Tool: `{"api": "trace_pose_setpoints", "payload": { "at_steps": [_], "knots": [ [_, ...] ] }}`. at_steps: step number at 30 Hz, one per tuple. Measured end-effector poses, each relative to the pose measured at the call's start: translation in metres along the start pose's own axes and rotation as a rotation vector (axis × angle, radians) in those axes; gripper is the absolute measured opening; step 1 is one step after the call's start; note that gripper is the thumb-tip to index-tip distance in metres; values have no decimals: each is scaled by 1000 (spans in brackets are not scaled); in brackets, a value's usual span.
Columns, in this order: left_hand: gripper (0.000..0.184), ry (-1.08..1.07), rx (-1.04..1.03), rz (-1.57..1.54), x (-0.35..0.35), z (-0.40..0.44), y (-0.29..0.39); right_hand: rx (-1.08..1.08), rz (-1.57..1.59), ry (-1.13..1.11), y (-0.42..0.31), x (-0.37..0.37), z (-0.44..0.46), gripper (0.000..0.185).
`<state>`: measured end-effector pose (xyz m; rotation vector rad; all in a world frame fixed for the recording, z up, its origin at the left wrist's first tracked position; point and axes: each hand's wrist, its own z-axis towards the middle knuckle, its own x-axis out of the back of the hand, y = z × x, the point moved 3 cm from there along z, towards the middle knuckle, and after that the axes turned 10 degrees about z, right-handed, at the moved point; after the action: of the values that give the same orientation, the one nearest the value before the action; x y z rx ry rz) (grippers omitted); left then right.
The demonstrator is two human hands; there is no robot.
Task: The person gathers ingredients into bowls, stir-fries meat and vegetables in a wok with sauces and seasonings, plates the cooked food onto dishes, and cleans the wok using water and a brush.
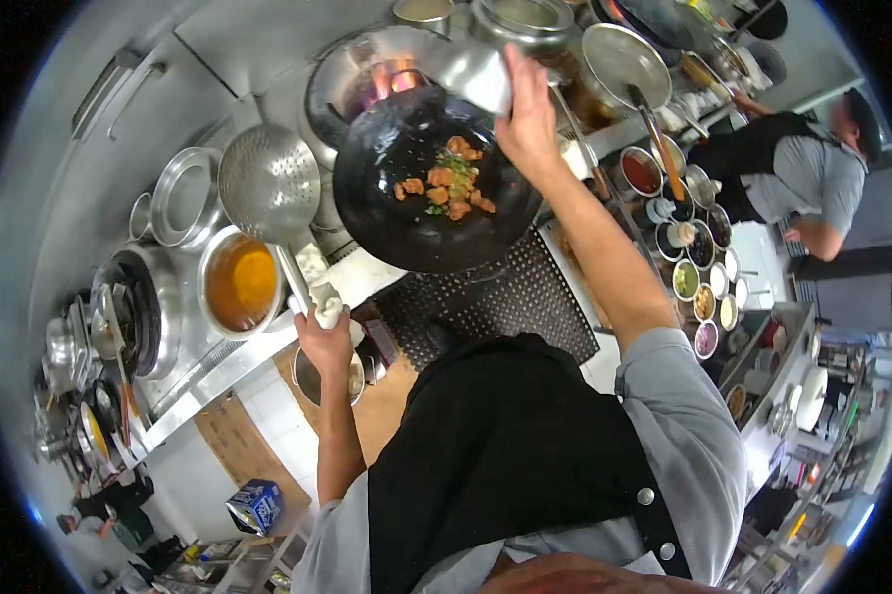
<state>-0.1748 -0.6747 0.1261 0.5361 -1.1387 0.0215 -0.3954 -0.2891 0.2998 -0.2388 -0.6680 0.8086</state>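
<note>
Black apron (505, 426) filling the lower middle, closest to the lens, grey sleeves (669, 386) showing on both sides of it. Left hand (327, 342) closing around a white cloth (327, 305); the handle of a perforated skimmer (268, 183) running down to the same spot, the exact hold on it being hard to read. Skimmer's round head lying up and left of the hand, beside a dark wok (396, 228). Right hand (530, 124) reaching over the wok's far right rim, fingers stretching along the side of a shiny metal vessel (474, 74) and apparently holding it; thumb not showing, vessel's outline blurring. Wok sitting at the stove's near edge, with browned food pieces (456, 188) and green bits gathering right of its middle. Flames (392, 81) burning just beyond its far rim. Pot of orange-brown liquid (243, 282) standing left of the left hand, below the skimmer head. Off to the right, small containers of sauces and toppings (703, 243) standing in a cluster, a red one at its upper left. Beyond them a co-worker (788, 168) standing in grey sleeves and a dark apron.
</note>
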Motion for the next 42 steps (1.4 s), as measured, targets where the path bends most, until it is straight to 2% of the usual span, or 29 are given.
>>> {"api": "trace_pose_setpoints", "payload": {
  "at_steps": [2,3,5,8,9,10,12,13,15,16,17,18,19,20,22,24,25,26,27,28,29,30,32,34,35,36,39,41,42],
  "knots": [
    [43,-208,204,-458,-19,-17,-7,55,44,108,-15,33,11,92],
    [43,-213,188,-460,-25,-21,-4,33,54,161,-15,38,7,90],
    [37,-462,376,-817,-47,-31,1,-5,42,191,-11,34,-8,89],
    [37,-585,374,-797,-87,-23,-6,-197,-3,-81,9,12,-71,77],
    [42,-623,265,-465,-102,-16,-18,-232,-132,-282,28,-3,-103,76],
    [42,-619,247,-465,-96,-17,-5,-269,-263,-482,44,-10,-127,74],
    [51,33,-278,197,-48,-26,41,-378,-236,-461,39,21,-148,72],
    [63,-52,-224,97,-38,-34,57,-489,-208,-448,37,41,-163,71],
    [66,-111,-249,-116,-36,-63,69,-579,-83,-192,26,93,-183,71],
    [69,-174,-241,-339,-39,-81,77,-694,-69,-117,19,128,-193,71],
    [65,-316,-133,-435,-69,-105,64,-646,-51,0,37,147,-227,68],
    [54,-464,-178,-384,-61,-133,85,-600,-65,121,59,174,-268,65],
    [47,-792,-28,-580,-71,-164,91,-677,-31,201,50,220,-305,58],
    [43,-932,-71,-643,-103,-194,76,-749,-3,294,35,269,-348,51],
    [33,-1152,-278,-536,-124,-251,70,-1195,95,431,26,346,-470,45],
    [35,-1286,-252,-387,-132,-289,59,-1322,-5,634,1,417,-619,37],
    [36,-1320,-243,-329,-133,-300,54,-1351,-215,55,23,442,-743,28],
    [37,-1344,-235,-280,-137,-309,49,-1544,181,954,-71,488,-756,24],
    [38,-1363,-228,-242,-136,-313,50,-1485,-248,393,-106,529,-830,26],
    [39,-1378,-221,-212,-139,-320,48,-1534,-3,1026,-183,558,-844,25],
    [40,-1393,-219,-187,-141,-325,49,-1631,-103,1296,-253,582,-847,23],
    [41,-1402,-211,-167,-142,-329,51,-1661,58,1377,-288,591,-942,24],
    [43,-1394,-191,-147,-145,-332,52,-1546,-124,1931,-393,594,-920,28],
    [46,-1361,-163,-155,-145,-328,50,-1650,133,2081,-453,581,-1004,34],
    [47,-1345,-141,-156,-145,-329,49,-1247,356,2307,-466,564,-1039,37],
    [48,-1330,-124,-166,-146,-329,49,-1085,282,2489,-469,556,-1009,60],
    [52,-1252,-116,-218,-169,-319,57,-1161,232,2458,-417,546,-946,77],
    [54,-1131,-155,-214,-196,-302,77,-1339,412,2093,-337,534,-914,86],
    [57,-1144,-380,11,-186,-290,120,-1443,475,1917,-296,526,-879,82]
  ]
}}
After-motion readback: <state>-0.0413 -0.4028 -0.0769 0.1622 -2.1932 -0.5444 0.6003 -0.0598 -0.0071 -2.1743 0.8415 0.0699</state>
